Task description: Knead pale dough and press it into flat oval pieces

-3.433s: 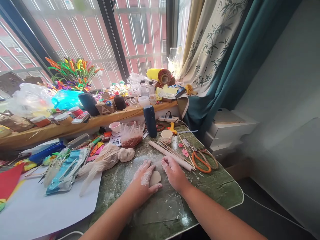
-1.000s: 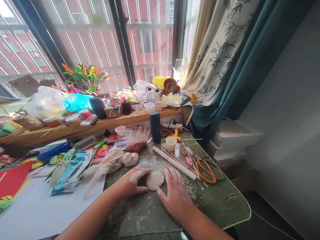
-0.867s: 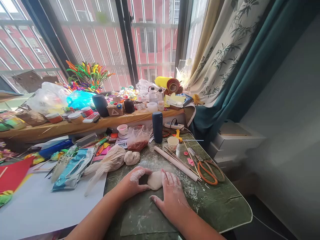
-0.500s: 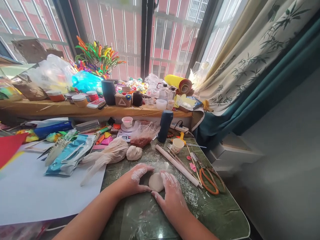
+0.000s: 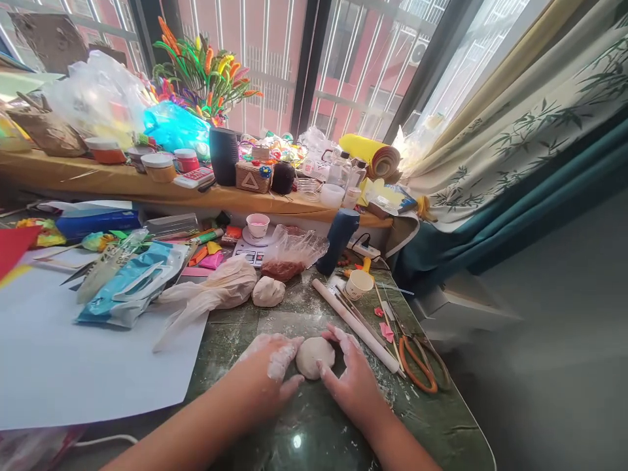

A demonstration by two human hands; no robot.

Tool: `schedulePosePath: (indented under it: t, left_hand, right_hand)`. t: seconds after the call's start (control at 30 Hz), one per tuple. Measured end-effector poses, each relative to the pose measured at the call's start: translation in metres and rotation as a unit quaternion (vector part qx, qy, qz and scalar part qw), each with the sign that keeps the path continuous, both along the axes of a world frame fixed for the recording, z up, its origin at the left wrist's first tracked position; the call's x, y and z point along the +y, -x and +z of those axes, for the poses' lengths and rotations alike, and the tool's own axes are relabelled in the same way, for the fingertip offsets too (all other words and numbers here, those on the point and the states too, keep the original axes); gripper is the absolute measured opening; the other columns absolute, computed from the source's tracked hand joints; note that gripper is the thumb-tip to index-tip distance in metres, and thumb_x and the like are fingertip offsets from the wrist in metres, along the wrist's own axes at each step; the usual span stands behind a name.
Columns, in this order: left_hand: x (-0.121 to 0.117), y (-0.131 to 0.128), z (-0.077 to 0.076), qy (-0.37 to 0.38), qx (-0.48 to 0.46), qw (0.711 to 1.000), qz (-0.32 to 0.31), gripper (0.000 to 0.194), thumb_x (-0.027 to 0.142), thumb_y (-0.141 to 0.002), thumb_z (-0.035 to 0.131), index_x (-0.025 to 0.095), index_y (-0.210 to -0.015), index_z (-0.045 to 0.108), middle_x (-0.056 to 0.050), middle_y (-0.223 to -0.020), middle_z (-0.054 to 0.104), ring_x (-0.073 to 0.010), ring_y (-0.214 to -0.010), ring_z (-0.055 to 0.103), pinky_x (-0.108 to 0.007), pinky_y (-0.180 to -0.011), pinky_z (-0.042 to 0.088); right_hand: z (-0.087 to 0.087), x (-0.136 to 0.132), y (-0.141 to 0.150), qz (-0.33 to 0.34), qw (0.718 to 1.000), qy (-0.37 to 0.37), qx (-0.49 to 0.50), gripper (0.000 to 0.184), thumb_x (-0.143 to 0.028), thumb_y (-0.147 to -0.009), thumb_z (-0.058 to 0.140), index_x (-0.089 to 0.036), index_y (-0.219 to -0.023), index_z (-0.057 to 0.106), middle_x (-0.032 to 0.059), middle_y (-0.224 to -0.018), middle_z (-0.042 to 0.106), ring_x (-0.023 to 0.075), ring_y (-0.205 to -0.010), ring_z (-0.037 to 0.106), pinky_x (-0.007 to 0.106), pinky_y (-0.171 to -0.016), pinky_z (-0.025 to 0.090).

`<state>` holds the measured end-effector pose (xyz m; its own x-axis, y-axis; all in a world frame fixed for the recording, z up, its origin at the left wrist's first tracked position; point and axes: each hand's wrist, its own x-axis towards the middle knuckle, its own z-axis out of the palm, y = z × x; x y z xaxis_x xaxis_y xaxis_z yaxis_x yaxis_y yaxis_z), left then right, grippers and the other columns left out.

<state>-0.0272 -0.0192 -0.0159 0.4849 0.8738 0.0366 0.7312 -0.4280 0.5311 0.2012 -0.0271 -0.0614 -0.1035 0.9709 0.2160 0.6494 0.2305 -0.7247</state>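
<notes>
A round, flattened piece of pale dough or clay (image 5: 315, 358) lies on the dark green tabletop between my hands. My left hand (image 5: 272, 363), dusted with white powder, has its fingertips at the dough's left edge, its thumb stretched out and apart from it. My right hand (image 5: 354, 369) curves around the right side, with fingers behind and the thumb pressed on the front. Behind them sits a rougher lump of the same pale material (image 5: 268, 292), beside a crumpled plastic bag (image 5: 220, 284). A whitish rolling pin (image 5: 356, 327) lies slantwise to the right of my hands.
Orange-handled scissors (image 5: 417, 363) and thin sticks lie near the right edge. Further back stand a paper cup (image 5: 359, 284), a dark blue cylinder (image 5: 338, 242) and a bag of reddish-brown material (image 5: 284, 265). White paper (image 5: 137, 373) and a blue packet (image 5: 135, 281) occupy the left.
My left fingers have turned flatter, and the thumb has come away from the dough. My right hand has opened wider around it, showing more of its top. The view has also shifted.
</notes>
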Motion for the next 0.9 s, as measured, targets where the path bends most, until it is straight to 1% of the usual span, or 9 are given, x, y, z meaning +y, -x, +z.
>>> schedulePosePath:
  t: [0.07,0.17,0.27,0.33,0.43,0.53,0.7,0.8,0.9]
  left_hand:
    - [-0.018,-0.011,-0.010,0.009,0.006,1.000,0.005,0.068,0.035,-0.082,0.069,0.018,-0.146,0.052,-0.017,-0.145,0.060,-0.0402,-0.136,0.052,-0.058,-0.114,0.042]
    - [-0.034,-0.023,-0.037,-0.013,-0.001,1.000,0.014,0.089,0.028,-0.078,0.071,0.017,-0.158,0.033,-0.020,-0.159,0.040,-0.0439,-0.147,0.035,-0.063,-0.116,0.038]
    - [-0.039,-0.027,-0.060,-0.038,-0.018,0.999,0.021,0.096,0.029,-0.080,0.069,0.022,-0.162,0.020,-0.018,-0.163,0.033,-0.0429,-0.148,0.033,-0.062,-0.116,0.039]
    - [-0.039,-0.028,-0.067,-0.054,-0.024,0.998,0.027,0.095,0.031,-0.083,0.067,0.025,-0.162,0.017,-0.017,-0.164,0.032,-0.0420,-0.149,0.033,-0.062,-0.116,0.039]
    - [-0.036,-0.030,-0.067,-0.072,-0.018,0.997,0.028,0.098,0.033,-0.083,0.068,0.025,-0.163,0.012,-0.017,-0.165,0.030,-0.0424,-0.150,0.029,-0.063,-0.117,0.036]
    - [-0.026,-0.031,-0.056,-0.059,-0.002,0.998,0.035,0.103,0.035,-0.081,0.072,0.022,-0.163,0.011,-0.018,-0.164,0.033,-0.0431,-0.151,0.027,-0.065,-0.118,0.031]
    - [-0.004,-0.026,-0.036,-0.013,0.013,0.997,0.069,0.098,0.043,-0.074,0.079,0.023,-0.157,0.033,-0.016,-0.157,0.046,-0.0429,-0.145,0.038,-0.063,-0.118,0.031]
    - [0.000,-0.023,-0.035,0.003,0.019,0.997,0.068,0.091,0.043,-0.077,0.077,0.023,-0.156,0.036,-0.016,-0.156,0.047,-0.0402,-0.144,0.041,-0.058,-0.118,0.035]
    - [-0.002,-0.023,-0.039,-0.012,0.024,1.000,0.011,0.085,0.042,-0.085,0.070,0.025,-0.158,0.031,-0.014,-0.160,0.041,-0.0372,-0.148,0.036,-0.059,-0.121,0.030]
  right_hand:
    - [-0.002,0.000,0.000,-0.006,1.000,-0.012,-0.007,0.053,-0.021,-0.087,0.055,-0.023,-0.140,0.052,0.0091,-0.126,0.067,0.0251,-0.122,0.062,0.044,-0.110,0.048]
    - [-0.003,0.002,0.000,-0.014,1.000,-0.020,-0.011,0.047,-0.015,-0.089,0.047,-0.022,-0.135,0.057,0.0089,-0.123,0.069,0.0235,-0.119,0.064,0.043,-0.108,0.049]
    - [-0.002,0.003,0.000,-0.011,1.000,-0.019,-0.005,0.043,-0.014,-0.089,0.046,-0.021,-0.129,0.061,0.0097,-0.121,0.069,0.0235,-0.117,0.065,0.041,-0.107,0.050]
    - [-0.002,0.003,0.001,-0.015,1.000,-0.017,0.000,0.041,-0.016,-0.090,0.047,-0.020,-0.129,0.061,0.0104,-0.120,0.069,0.0240,-0.115,0.065,0.042,-0.106,0.051]
    - [-0.002,0.002,0.002,-0.028,0.999,-0.021,0.005,0.041,-0.017,-0.091,0.048,-0.020,-0.130,0.059,0.0109,-0.120,0.069,0.0240,-0.114,0.066,0.042,-0.104,0.052]
    - [0.000,0.002,0.002,-0.027,0.999,-0.019,0.009,0.037,-0.014,-0.090,0.045,-0.020,-0.122,0.063,0.0103,-0.115,0.071,0.0237,-0.110,0.067,0.040,-0.101,0.053]
    - [0.007,0.005,-0.001,0.000,1.000,0.002,0.025,0.032,-0.011,-0.087,0.044,-0.019,-0.108,0.067,0.0095,-0.105,0.073,0.0234,-0.103,0.069,0.038,-0.096,0.055]
    - [0.007,0.005,-0.002,0.010,0.999,0.010,0.029,0.034,-0.010,-0.086,0.044,-0.018,-0.109,0.067,0.0099,-0.106,0.072,0.0229,-0.103,0.069,0.038,-0.096,0.055]
    - [0.003,0.002,-0.002,0.010,1.000,-0.005,0.021,0.043,-0.010,-0.088,0.043,-0.017,-0.125,0.063,0.0111,-0.117,0.071,0.0234,-0.112,0.066,0.040,-0.103,0.052]
